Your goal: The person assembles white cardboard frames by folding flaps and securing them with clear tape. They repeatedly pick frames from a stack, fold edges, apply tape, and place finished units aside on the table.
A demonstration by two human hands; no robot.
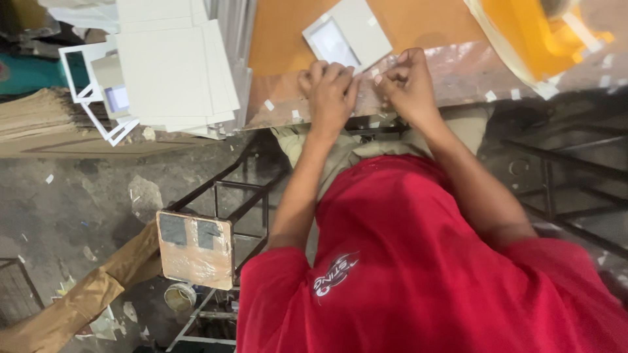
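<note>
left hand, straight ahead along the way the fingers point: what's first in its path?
Likely the grey-white framed card lying flat on the orange board, just beyond the left hand. The knuckles nearly reach its near edge; the fingers are curled, so the direction is approximate.

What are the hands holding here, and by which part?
Cannot be told for sure: both the left hand and right hand have their fingers curled at the worktable edge, hiding whatever they pinch.

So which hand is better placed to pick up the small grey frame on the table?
Probably left: the left hand lies nearest the grey frame; the right hand sits further aside.
</note>
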